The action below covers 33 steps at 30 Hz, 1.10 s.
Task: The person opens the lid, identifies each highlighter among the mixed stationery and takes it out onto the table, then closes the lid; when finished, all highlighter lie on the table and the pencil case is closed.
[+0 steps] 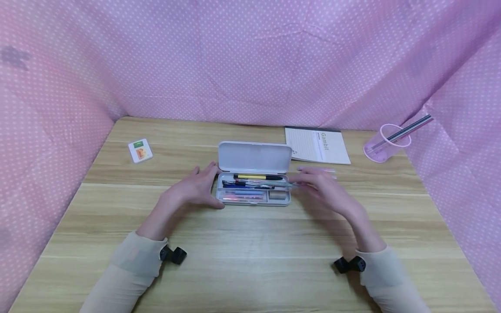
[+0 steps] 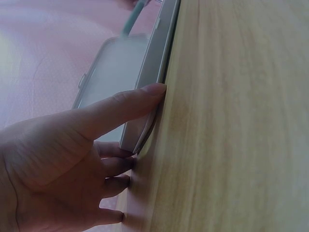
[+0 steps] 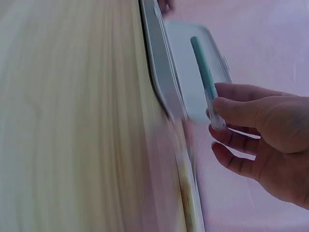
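Note:
An open grey pencil case [image 1: 255,158] lies mid-table with its lid tipped back. Inside are a yellow-and-black pen [image 1: 252,177], several dark pens, pink and blue pens in the front compartment, and a small greyish block [image 1: 277,195]. My left hand [image 1: 195,187] steadies the left end of the case, thumb on the front side [image 2: 129,108] and fingers round the end. Above the case's right end, my right hand [image 1: 328,191] pinches a green pen [image 3: 203,65] by its clear end between thumb and fingers. The pen's green end points left over the compartments.
Behind the case to the right lies a notepad [image 1: 313,145]. Pale pink pens [image 1: 318,169] lie beside my right hand. A pink mesh cup [image 1: 381,145] with dark sticks stands at the far right, a small picture card [image 1: 140,151] at the left. Pink dotted cloth hangs behind.

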### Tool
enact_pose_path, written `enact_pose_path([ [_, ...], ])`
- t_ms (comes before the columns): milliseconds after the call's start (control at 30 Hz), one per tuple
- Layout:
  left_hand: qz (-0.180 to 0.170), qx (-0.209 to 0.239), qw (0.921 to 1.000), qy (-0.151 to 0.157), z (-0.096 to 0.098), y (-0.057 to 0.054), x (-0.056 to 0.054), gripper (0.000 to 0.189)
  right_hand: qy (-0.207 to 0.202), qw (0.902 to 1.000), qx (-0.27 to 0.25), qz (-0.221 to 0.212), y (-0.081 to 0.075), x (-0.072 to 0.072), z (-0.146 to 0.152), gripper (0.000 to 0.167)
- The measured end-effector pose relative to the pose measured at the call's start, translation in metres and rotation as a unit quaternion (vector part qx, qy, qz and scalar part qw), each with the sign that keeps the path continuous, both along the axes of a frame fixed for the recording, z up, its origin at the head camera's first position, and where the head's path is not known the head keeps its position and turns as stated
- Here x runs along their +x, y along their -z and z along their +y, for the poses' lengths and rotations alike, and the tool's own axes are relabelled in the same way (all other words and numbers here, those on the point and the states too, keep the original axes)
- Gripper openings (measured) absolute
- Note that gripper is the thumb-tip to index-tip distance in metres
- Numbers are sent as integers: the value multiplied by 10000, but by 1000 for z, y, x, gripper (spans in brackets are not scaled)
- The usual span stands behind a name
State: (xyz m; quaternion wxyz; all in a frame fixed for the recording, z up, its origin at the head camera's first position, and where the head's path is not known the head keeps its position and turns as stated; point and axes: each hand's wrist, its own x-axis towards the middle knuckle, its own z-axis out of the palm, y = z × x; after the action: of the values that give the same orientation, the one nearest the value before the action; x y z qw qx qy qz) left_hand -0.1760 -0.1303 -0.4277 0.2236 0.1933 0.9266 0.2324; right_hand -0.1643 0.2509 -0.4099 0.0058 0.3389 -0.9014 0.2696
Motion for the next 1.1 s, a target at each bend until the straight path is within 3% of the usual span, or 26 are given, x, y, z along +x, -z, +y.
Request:
enact_pose_path([
  [200,13,-2,10000,25,0,-1,0,100,94,9997,-191,-111,3,-3,36,33],
  [467,-19,18,10000,42,0,-3,-1,99,493,9979,183,376,7,-2,66,30],
  [1100,-26,37,10000,18,0,-1,0,98,578,9953,535,567,11,-2,88,28],
])
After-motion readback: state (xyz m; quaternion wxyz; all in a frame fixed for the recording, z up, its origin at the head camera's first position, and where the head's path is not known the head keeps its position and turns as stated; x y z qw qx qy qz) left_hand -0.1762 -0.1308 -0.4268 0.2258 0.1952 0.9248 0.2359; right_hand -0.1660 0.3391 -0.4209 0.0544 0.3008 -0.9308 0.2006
